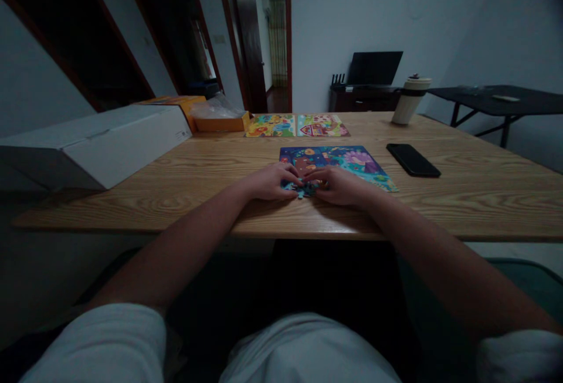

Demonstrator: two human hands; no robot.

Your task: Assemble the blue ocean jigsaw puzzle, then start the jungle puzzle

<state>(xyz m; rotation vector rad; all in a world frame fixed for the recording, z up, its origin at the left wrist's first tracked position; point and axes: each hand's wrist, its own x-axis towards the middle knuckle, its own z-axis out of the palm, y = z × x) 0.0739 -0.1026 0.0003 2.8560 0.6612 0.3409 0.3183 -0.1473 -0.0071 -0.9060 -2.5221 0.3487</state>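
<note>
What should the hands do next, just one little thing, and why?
I'd probably spread the pieces out a little. They look bunched together between the left hand and the right hand, and the fingers hide some of them, so single pieces are hard to make out.

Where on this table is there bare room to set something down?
Bare tabletop shows between the white box and the left hand, and another patch lies right of the phone. It's crowded between that hand and the right hand, where small pieces lie, with the blue picture board close by.
</note>
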